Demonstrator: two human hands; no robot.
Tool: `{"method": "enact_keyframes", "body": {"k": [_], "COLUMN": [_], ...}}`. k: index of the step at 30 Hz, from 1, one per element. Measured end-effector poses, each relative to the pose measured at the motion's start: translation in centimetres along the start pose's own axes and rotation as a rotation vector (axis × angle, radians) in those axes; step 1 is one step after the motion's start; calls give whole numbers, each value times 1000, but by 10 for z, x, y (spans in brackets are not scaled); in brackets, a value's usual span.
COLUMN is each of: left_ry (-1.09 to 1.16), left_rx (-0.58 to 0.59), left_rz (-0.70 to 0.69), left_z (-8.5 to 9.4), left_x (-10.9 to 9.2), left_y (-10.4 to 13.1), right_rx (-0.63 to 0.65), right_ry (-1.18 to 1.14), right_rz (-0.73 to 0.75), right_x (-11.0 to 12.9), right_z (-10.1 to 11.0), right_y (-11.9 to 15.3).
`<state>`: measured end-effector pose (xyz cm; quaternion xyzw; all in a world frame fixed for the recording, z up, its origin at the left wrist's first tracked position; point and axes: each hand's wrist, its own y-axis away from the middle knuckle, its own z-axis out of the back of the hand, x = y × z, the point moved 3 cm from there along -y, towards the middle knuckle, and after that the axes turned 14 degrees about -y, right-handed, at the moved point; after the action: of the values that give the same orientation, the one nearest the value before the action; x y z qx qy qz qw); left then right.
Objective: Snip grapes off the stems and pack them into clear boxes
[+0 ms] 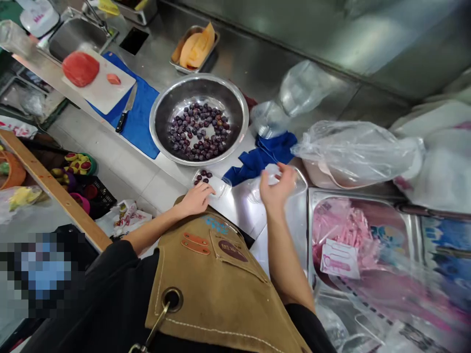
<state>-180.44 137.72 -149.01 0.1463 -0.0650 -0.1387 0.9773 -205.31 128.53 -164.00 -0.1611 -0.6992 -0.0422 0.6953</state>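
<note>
My left hand [197, 199] is at the near side of a small clear plastic container [221, 187], its fingers bent against it. Several dark purple grapes [203, 175] lie at the container's far end. Off to the right, my right hand [278, 189] is raised over the steel surface, thumb and fingers curled around a clear plastic piece [272, 172]. That piece is partly covered by the fingers, and I cannot make out its exact shape. Just beyond both hands stands a wide steel bowl [162, 93] with many loose grapes [200, 130] in it.
Left of the bowl, a knife [127, 108] lies on a blue cloth [142, 125], beside a white board [106, 98] with cut watermelon [81, 68]. Crumpled blue cloth [253, 159], stacked clear cups [298, 90], and a steel bin of pink packets [353, 225] are rightward. Melon fills a tray [213, 46].
</note>
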Motion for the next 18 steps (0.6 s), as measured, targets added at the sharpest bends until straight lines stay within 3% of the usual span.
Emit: {"method": "enact_keyframes", "body": {"k": [3, 5, 7, 9, 11, 13, 18], "left_ry": [339, 462, 532, 736, 1022, 1242, 1396], "left_rx": [-191, -277, -316, -361, -414, -444, -430], "left_rz": [386, 567, 628, 671, 683, 667, 640], "left_z": [13, 18, 23, 27, 31, 35, 40], "left_x": [44, 74, 98, 116, 127, 131, 131], "left_y": [14, 18, 14, 5, -6, -17, -32], "right_rx": [242, 482, 684, 827, 909, 955, 1075], "right_ry": [-133, -109, 19, 167, 281, 358, 283], "right_rz": [180, 247, 163, 21, -43, -14, 62], "right_x": [71, 97, 98, 85, 70, 63, 69], "right_z": [-85, -147, -200, -236, -256, -265, -272], "right_y": [-28, -56, -84, -104, -113, -113, -99]}}
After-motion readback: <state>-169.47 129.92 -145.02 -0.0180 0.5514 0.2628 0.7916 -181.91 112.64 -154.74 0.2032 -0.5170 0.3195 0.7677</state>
